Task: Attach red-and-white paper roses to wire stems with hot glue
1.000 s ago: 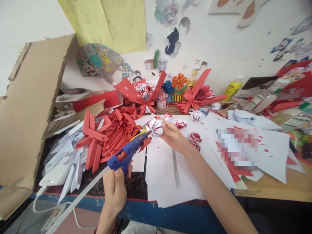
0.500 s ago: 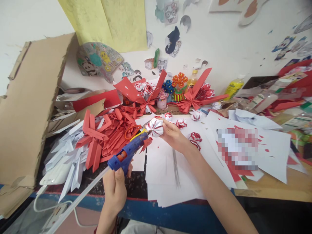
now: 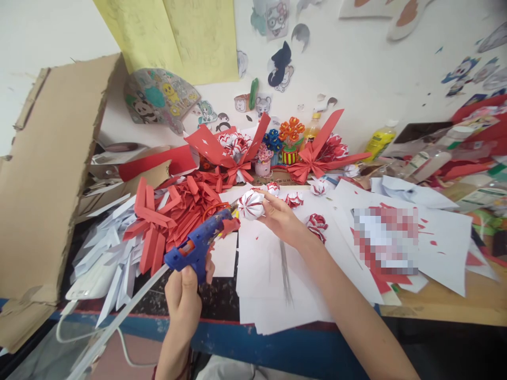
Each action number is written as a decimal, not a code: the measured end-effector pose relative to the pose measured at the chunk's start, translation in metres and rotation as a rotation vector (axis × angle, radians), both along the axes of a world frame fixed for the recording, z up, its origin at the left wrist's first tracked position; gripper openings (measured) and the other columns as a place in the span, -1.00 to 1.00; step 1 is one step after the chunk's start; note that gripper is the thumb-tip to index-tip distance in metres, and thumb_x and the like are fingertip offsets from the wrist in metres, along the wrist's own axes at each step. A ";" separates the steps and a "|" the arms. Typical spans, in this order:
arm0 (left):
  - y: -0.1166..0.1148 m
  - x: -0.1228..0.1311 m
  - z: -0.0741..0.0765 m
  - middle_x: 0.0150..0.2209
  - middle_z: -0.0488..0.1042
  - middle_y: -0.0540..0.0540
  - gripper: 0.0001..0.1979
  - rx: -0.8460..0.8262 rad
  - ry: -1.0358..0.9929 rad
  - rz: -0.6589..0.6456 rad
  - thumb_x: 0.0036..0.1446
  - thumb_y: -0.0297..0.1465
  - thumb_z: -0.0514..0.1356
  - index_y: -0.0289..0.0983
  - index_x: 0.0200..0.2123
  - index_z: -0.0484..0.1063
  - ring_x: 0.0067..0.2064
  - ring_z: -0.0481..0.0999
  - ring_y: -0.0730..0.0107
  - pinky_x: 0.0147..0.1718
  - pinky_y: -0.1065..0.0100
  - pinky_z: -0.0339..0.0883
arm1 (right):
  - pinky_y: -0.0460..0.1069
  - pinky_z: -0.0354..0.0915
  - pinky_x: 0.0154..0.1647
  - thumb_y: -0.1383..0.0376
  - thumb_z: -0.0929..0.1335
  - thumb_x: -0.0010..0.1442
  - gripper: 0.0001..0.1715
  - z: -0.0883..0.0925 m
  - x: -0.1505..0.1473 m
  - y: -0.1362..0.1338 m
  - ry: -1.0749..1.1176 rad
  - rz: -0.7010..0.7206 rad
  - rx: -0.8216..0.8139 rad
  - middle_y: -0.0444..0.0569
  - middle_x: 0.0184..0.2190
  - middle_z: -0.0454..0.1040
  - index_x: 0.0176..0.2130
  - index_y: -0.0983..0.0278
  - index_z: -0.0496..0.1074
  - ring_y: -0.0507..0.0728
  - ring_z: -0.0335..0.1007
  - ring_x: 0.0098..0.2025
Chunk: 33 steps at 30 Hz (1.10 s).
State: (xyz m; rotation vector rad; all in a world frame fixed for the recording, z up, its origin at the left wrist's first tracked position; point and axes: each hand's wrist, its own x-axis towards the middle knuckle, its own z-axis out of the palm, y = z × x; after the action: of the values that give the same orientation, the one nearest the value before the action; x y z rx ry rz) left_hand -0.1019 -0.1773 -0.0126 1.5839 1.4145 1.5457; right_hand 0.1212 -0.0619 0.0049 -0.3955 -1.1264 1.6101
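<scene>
My left hand [image 3: 186,295] is wrapped round the handle of a blue hot glue gun [image 3: 198,245]. A long translucent glue stick [image 3: 127,311] sticks out of its back end. In my right hand [image 3: 281,217] is a white paper flower with thin red lines [image 3: 251,205], held by its side with the fingertips. The gun's nozzle points up and right, close to the flower's left side; whether they touch I cannot tell. Beneath the nozzle shows a small piece of red paper [image 3: 229,227]. White sheets [image 3: 277,285] lie under my right forearm.
Folded red paper strips [image 3: 190,211] and white strips [image 3: 114,253] are heaped on the left, beside a leaning cardboard sheet [image 3: 47,174]. Finished red-and-white flowers [image 3: 317,226] lie behind my right hand. Red-wrapped bouquets [image 3: 312,161] and a yellow bottle [image 3: 382,141] stand along the wall.
My left hand has drawn the glue gun slightly left and down, so its nozzle sits a little further from the flower's middle. My right hand and the flower have barely moved.
</scene>
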 end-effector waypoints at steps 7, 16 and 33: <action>0.009 -0.011 -0.005 -0.29 0.48 -0.11 -0.68 0.230 0.386 0.043 0.39 -0.25 -0.03 -0.30 -0.15 0.44 -0.29 0.47 0.31 -0.27 0.34 0.34 | 0.12 0.35 0.15 0.07 0.46 0.18 -0.73 0.006 0.003 0.005 0.143 -0.147 -0.067 -0.07 -0.12 0.52 -0.20 0.18 0.49 0.12 0.44 -0.08; 0.011 -0.005 -0.013 -0.13 0.47 -0.21 -0.54 0.473 1.006 -0.063 0.35 -0.48 0.04 -0.28 0.30 0.20 -0.16 0.46 0.23 -0.12 0.24 0.27 | 0.06 0.27 0.25 -0.02 0.42 0.22 -0.60 0.003 0.015 0.014 0.134 -0.451 0.034 -0.09 0.02 0.48 -0.02 0.09 0.44 0.11 0.39 0.11; -0.014 0.001 -0.035 -0.15 0.51 -0.23 -0.60 0.463 1.211 0.086 0.29 -0.50 0.19 -0.33 0.19 0.33 -0.21 0.47 0.26 -0.15 0.21 0.19 | 0.06 0.25 0.28 0.02 0.40 0.24 -0.69 0.010 0.024 0.013 0.154 -0.519 0.084 -0.10 0.04 0.46 -0.09 0.11 0.43 0.08 0.37 0.13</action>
State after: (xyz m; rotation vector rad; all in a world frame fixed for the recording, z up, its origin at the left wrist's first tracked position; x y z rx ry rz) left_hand -0.1010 -0.1911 -0.0474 3.0584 1.7130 0.9214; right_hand 0.1453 -0.0491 0.0145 -0.4561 -0.8802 1.1141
